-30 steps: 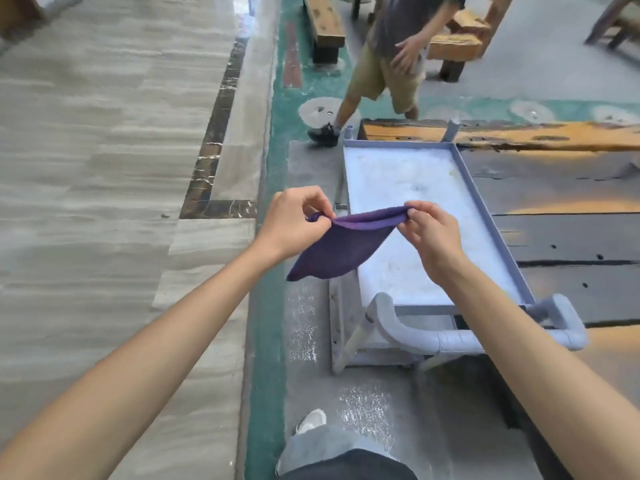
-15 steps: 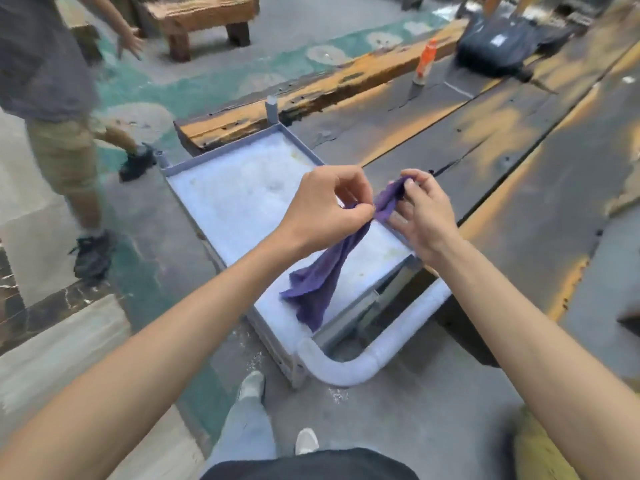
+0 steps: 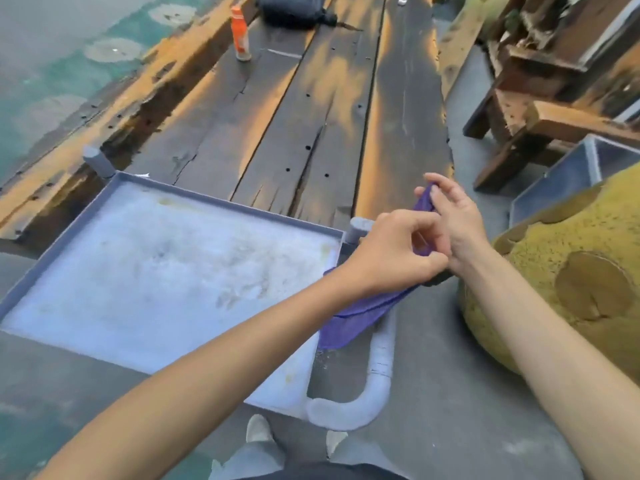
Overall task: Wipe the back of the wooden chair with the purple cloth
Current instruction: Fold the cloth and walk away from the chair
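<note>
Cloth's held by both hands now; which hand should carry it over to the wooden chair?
Probably the right hand: it pinches the purple cloth and is nearer the wooden chair at upper right. The left hand would cross over.

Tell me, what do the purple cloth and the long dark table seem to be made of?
Purple cloth: soft woven fabric, probably microfibre; it drapes and folds limply. Long dark table: rough wooden planks, weathered matt finish; cracks, seams and small holes show.

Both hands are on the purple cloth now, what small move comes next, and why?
Probably finish bunching the purple cloth into one hand. Left hand and right hand both pinch it, its tail hangs loose, and it touches no wooden chair yet.
</note>
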